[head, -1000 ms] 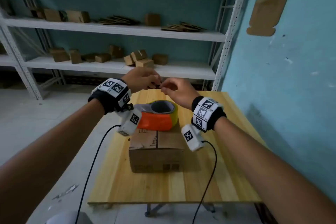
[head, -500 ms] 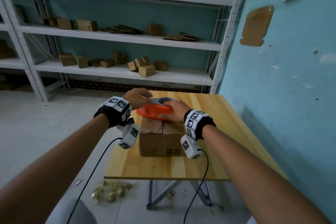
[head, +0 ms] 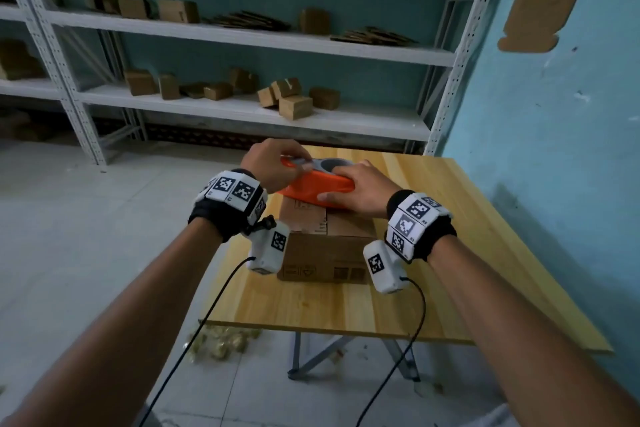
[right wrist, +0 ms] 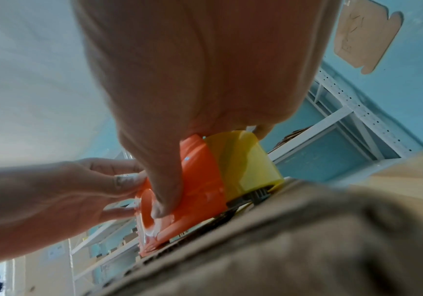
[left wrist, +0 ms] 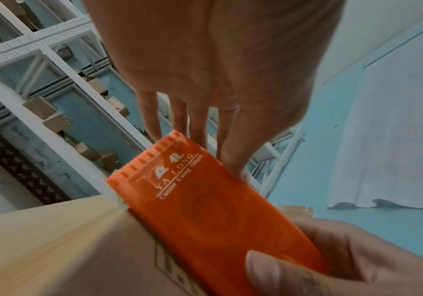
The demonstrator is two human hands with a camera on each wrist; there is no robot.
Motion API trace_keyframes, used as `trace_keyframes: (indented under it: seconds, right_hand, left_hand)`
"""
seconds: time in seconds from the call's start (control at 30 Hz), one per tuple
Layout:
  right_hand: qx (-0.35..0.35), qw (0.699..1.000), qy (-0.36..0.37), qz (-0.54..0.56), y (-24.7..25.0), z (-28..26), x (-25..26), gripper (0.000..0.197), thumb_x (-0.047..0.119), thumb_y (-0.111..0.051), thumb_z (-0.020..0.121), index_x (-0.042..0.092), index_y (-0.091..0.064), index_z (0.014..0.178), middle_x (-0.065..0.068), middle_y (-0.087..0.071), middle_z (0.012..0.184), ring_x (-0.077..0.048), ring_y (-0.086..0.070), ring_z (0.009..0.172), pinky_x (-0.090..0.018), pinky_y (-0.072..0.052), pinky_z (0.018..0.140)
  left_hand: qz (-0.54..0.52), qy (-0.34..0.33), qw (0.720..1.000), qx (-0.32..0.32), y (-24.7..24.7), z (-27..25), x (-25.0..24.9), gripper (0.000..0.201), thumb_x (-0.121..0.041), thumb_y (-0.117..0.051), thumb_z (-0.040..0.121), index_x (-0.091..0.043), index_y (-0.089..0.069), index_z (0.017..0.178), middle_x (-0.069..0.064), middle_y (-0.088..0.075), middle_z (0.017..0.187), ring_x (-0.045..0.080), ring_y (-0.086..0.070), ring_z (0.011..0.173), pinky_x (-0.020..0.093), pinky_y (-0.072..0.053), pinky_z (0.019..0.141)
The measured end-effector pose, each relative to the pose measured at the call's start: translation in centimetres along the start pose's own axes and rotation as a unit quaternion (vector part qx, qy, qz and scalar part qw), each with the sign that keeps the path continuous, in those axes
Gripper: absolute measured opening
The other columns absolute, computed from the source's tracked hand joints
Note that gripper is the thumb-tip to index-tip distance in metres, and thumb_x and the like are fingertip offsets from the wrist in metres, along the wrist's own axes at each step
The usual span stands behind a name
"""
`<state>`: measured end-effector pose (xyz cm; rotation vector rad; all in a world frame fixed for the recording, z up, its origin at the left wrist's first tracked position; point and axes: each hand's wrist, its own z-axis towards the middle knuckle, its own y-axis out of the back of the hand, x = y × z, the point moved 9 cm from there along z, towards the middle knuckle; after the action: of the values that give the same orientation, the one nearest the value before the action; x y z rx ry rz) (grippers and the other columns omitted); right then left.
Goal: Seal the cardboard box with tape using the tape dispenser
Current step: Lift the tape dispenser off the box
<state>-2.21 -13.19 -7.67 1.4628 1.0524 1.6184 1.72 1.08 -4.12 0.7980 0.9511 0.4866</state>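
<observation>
A brown cardboard box (head: 325, 253) stands on the wooden table (head: 346, 308), flaps down. An orange tape dispenser (head: 311, 189) with a yellow tape roll (right wrist: 246, 160) lies flat on the box top. My right hand (head: 341, 184) grips the dispenser's body, with its thumb on the near orange side. My left hand (head: 301, 165) pinches the dispenser's serrated cutter end (left wrist: 154, 152) at the box's far left. Whether tape lies between those fingers is unclear. In the wrist views the dispenser (left wrist: 205, 210) rests against the box (right wrist: 281, 240).
White metal shelving (head: 242, 111) holding several small cardboard boxes stands behind the table. A blue wall (head: 554, 149) runs close along the table's right side. Scraps (head: 221, 343) lie on the floor by the table's front left corner. Cables hang from both wrist cameras.
Both hands came down from pinching together beyond the dispenser. The right hand has taken hold of its body and the left its cutter end. The dispenser has shifted toward the box's far edge.
</observation>
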Motion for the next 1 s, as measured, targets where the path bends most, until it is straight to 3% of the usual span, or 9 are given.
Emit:
trace_keyframes:
  seconds: [0.23, 0.43, 0.57, 0.7, 0.8, 0.9, 1.0]
  right_hand:
    - [-0.037, 0.999, 0.027, 0.005, -0.4, 0.6, -0.7, 0.057, 0.057, -0.065, 0.084, 0.028, -0.052, 0.133, 0.001, -0.039, 0.118, -0.019, -0.041, 0.115, -0.031, -0.038, 0.09]
    - [-0.045, 0.999, 0.029, 0.003, -0.4, 0.9, -1.0, 0.051, 0.06, -0.065, 0.082, 0.034, -0.055, 0.124, -0.001, -0.043, 0.121, -0.018, -0.043, 0.111, -0.032, -0.04, 0.09]
    - [-0.057, 0.997, 0.04, 0.014, -0.2, 0.6, -0.7, 0.053, 0.056, -0.065, 0.084, 0.03, -0.053, 0.128, 0.001, -0.041, 0.122, -0.013, -0.041, 0.11, -0.029, -0.038, 0.092]
    - [-0.065, 0.995, 0.054, 0.048, 0.6, 0.3, -0.9, 0.045, 0.053, -0.066, 0.085, 0.031, -0.056, 0.122, 0.003, -0.049, 0.122, -0.01, -0.047, 0.109, -0.022, -0.041, 0.083]
    - [-0.074, 0.992, 0.084, 0.064, 1.3, 0.0, -0.6, 0.032, 0.048, -0.066, 0.088, 0.031, -0.06, 0.114, 0.006, -0.058, 0.118, -0.009, -0.054, 0.106, -0.016, -0.044, 0.078]
    - [-0.08, 0.988, 0.097, 0.088, 1.7, -0.5, -0.3, 0.025, 0.042, -0.066, 0.089, 0.03, -0.062, 0.111, 0.011, -0.061, 0.112, -0.003, -0.056, 0.101, -0.014, -0.046, 0.078]
    - [-0.078, 0.985, 0.102, 0.113, 1.8, -0.6, -0.5, 0.021, 0.039, -0.066, 0.09, 0.03, -0.063, 0.109, 0.012, -0.062, 0.11, -0.002, -0.057, 0.102, -0.016, -0.048, 0.08]
  left_hand:
    - [-0.022, -0.034, 0.999, -0.015, -0.4, 0.7, 1.4, 0.017, -0.042, -0.064, 0.085, -0.036, -0.067, 0.101, -0.014, -0.064, 0.103, 0.007, -0.053, 0.098, 0.024, -0.04, 0.076]
    - [-0.094, -0.041, 0.994, 0.028, -0.8, 0.8, 2.0, 0.022, -0.044, -0.065, 0.083, -0.036, -0.066, 0.104, -0.012, -0.061, 0.112, 0.015, -0.053, 0.109, 0.038, -0.049, 0.086]
    - [-0.146, -0.038, 0.987, 0.049, -0.4, 0.1, 2.3, 0.024, -0.034, -0.063, 0.086, -0.031, -0.064, 0.11, -0.014, -0.059, 0.116, 0.006, -0.051, 0.11, 0.033, -0.046, 0.091]
    - [-0.281, 0.02, 0.959, 0.009, 1.1, -0.2, 4.5, 0.024, -0.018, -0.055, 0.093, -0.03, -0.063, 0.112, -0.011, -0.062, 0.122, 0.006, -0.054, 0.117, 0.032, -0.044, 0.097]
    - [-0.313, 0.085, 0.946, -0.006, 0.6, -0.4, 6.5, 0.03, -0.013, -0.048, 0.097, -0.024, -0.057, 0.124, -0.007, -0.06, 0.126, 0.01, -0.054, 0.118, 0.035, -0.043, 0.099]
    - [-0.322, 0.13, 0.937, 0.034, -1.4, -1.0, 7.0, 0.031, -0.02, -0.044, 0.1, -0.019, -0.052, 0.13, -0.001, -0.06, 0.124, 0.014, -0.056, 0.114, 0.029, -0.046, 0.089]
    - [-0.344, 0.15, 0.925, 0.066, -2.4, -1.5, 6.5, 0.03, -0.029, -0.041, 0.1, -0.018, -0.055, 0.124, 0.003, -0.063, 0.115, 0.016, -0.061, 0.107, 0.025, -0.05, 0.08]
